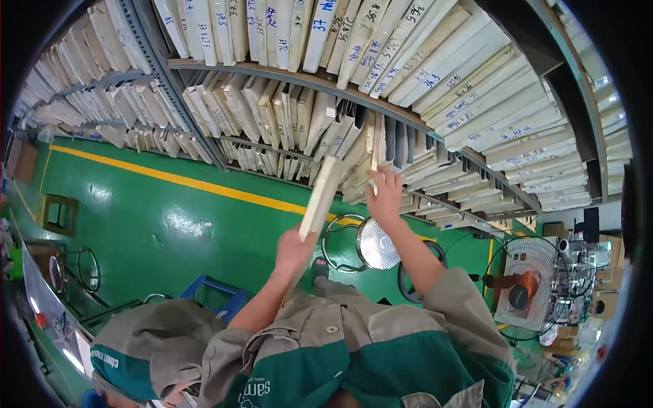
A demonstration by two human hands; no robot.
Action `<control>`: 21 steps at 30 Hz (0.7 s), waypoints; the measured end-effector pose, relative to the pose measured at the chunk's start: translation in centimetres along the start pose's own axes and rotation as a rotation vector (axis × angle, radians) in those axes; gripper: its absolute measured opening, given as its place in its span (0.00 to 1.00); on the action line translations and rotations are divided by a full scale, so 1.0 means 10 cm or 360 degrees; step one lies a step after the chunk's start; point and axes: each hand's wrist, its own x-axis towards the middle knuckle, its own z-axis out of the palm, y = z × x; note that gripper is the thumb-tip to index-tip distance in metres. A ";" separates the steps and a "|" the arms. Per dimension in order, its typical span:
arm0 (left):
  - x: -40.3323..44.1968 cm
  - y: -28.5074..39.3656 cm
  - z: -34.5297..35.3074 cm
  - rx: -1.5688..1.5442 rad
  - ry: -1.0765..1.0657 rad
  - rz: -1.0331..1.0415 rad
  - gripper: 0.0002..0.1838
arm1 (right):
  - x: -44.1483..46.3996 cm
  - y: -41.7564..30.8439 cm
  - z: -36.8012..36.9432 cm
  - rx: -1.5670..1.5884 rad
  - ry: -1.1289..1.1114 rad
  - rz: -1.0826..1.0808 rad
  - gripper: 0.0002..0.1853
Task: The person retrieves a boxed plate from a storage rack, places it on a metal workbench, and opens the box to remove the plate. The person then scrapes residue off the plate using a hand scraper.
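A long, pale, board-like piece (321, 197) slants up from my left hand (295, 249), whose fingers are wrapped round its lower end. The piece stands in front of the shelf's lower rows. My right hand (386, 196) is raised at the row of pale boards (376, 139), just below some dark grey upright pieces (400, 141). Its fingers are bent at the lower end of a pale board there; whether they grip it is hard to make out.
Shelves with handwritten boards (265, 34) span the top. A round metal stool (378, 243) stands below my right hand. A large fan (524, 289) is at the right. A person in a cap (146, 340) is close at lower left, near a blue stool (218, 294).
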 end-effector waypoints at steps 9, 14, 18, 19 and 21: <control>0.31 0.51 0.91 -0.0083 0.0032 0.0387 0.26 | -0.31 -0.10 -0.24 0.1924 -0.0830 0.1778 0.23; 0.62 0.51 1.26 -0.0131 0.0029 0.0533 0.23 | -0.04 -0.17 -0.23 0.0863 -0.0886 0.1185 0.32; 1.01 0.51 1.35 -0.0232 -0.0014 0.0374 0.21 | 0.22 0.16 0.21 0.0289 -0.0858 0.1040 0.25; 1.08 0.53 1.27 -0.0285 -0.0098 0.0331 0.21 | 0.27 0.20 0.28 0.0198 -0.0752 0.0982 0.25; 1.24 0.30 1.27 -0.0383 -0.0382 0.0329 0.34 | 0.48 0.15 0.26 0.0193 -0.0624 0.1028 0.26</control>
